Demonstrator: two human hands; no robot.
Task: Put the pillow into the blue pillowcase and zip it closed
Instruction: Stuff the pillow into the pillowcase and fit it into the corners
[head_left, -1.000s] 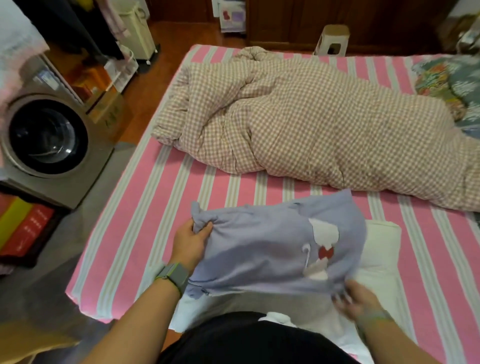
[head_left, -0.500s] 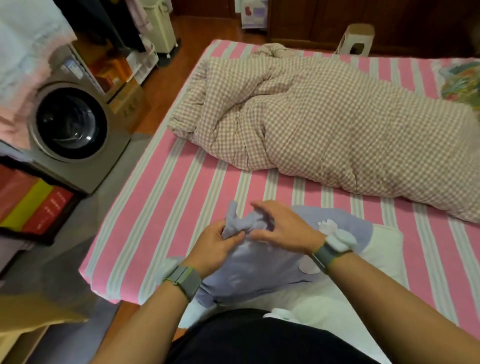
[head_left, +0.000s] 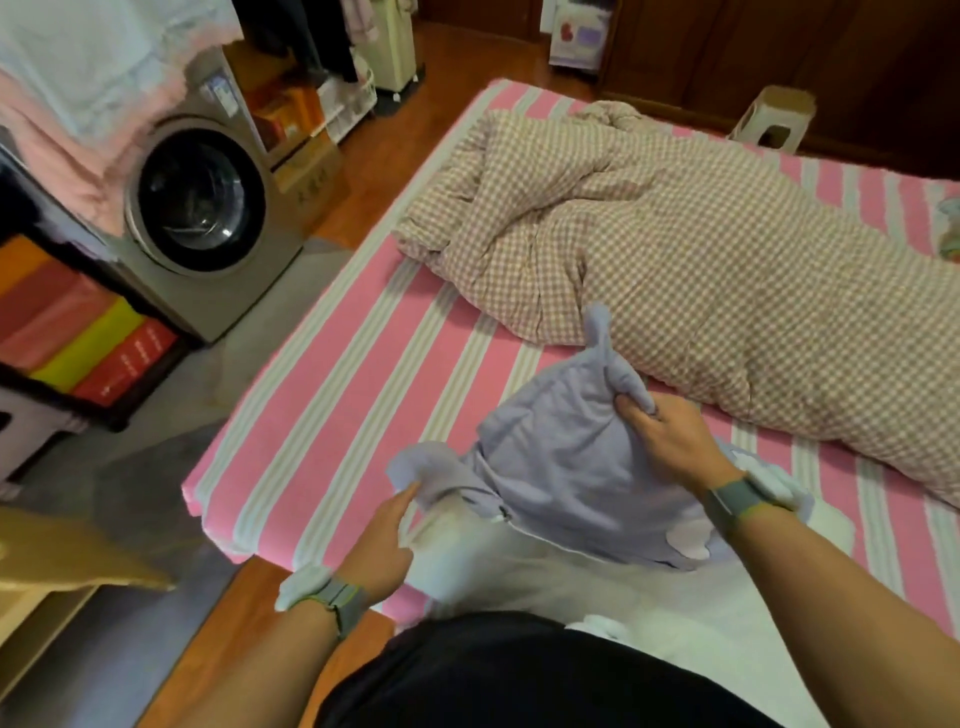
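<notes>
While the blue pillowcase (head_left: 561, 467) lies bunched over the white pillow (head_left: 597, 587) on the striped bed (head_left: 332, 415), right hand (head_left: 670, 441) gripping its far corner, left hand (head_left: 384, 540) pinching its near edge.

A checked beige quilt (head_left: 701, 260) lies bunched across the upper right of the frame on a bed (head_left: 337, 415) with a pink and white striped sheet. At the left stands a front-loading washing machine (head_left: 202, 208), with pink and white cloth (head_left: 78, 104) draped over its top. Below it, at the left edge, sits a dark crate of coloured boxes (head_left: 78, 338). A small plastic stool (head_left: 774, 119) stands beyond the bed, upper right. Cardboard boxes (head_left: 306, 166) sit on the wooden floor (head_left: 431, 93) behind the machine.
</notes>
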